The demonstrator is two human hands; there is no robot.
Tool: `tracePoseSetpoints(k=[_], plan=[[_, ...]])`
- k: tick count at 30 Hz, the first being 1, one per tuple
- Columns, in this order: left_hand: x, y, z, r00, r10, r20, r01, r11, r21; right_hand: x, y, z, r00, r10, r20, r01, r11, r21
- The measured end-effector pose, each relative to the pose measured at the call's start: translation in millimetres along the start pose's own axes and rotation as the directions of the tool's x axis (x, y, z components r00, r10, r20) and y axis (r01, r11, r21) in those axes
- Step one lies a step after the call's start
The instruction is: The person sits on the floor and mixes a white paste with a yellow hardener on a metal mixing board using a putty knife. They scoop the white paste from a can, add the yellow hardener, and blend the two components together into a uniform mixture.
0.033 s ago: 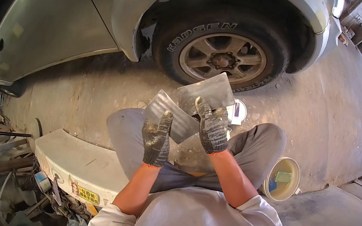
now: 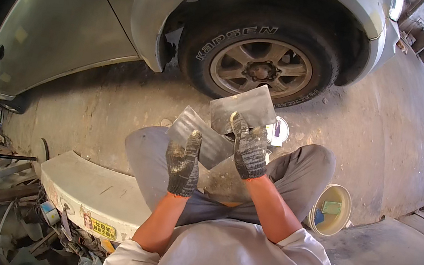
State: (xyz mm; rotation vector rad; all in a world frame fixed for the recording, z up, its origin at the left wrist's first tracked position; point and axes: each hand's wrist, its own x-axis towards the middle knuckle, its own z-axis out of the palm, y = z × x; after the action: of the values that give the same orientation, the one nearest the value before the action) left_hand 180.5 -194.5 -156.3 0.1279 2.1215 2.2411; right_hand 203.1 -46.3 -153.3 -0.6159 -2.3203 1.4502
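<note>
I hold a flat grey metal plate in each gloved hand. Both look like thin rectangular sheets, smooth and scuffed. My left hand, in a dark knit work glove, grips the left plate, its thumb lying on top. In a matching glove, my right hand is closed on the lower edge of the right plate, thumb pressed on its face. The two plates meet or overlap between my hands, above my crossed legs; whether they touch I cannot tell. The fingers beneath both plates are hidden.
Ahead stands a car with a large wheel. A white tub sits on the floor past my right hand. Right of my knee, a cream bucket holds a green block. At left lie a pale bumper and scrap.
The right plate has shifted very slightly to the right. My hands and the left plate are almost unmoved.
</note>
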Motion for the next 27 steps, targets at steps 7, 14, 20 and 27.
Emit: tracePoseSetpoints(k=[7, 14, 20, 27], plan=[[-6.4, 3.4, 3.8, 0.998, 0.052, -0.045, -0.05, 0.997, 0.058, -4.1, 14.5, 8.3, 0.864, -0.501, -0.055, 0.465, 0.836, -0.292], [-5.4, 11.7, 5.7, 1.0, 0.015, -0.024, -0.013, 0.999, 0.053, -9.1, 8.7, 2.5, 0.828, -0.558, -0.058, 0.525, 0.808, -0.267], [-5.0, 19.6, 10.5, 0.988, 0.154, 0.0, -0.151, 0.969, 0.197, -6.6, 17.4, 8.1, 0.734, -0.671, 0.111, 0.648, 0.64, -0.414], [-0.5, 25.4, 9.9, 0.977, 0.204, 0.064, -0.214, 0.944, 0.253, -3.5, 22.0, 5.4, 0.656, -0.741, 0.147, 0.617, 0.413, -0.67]])
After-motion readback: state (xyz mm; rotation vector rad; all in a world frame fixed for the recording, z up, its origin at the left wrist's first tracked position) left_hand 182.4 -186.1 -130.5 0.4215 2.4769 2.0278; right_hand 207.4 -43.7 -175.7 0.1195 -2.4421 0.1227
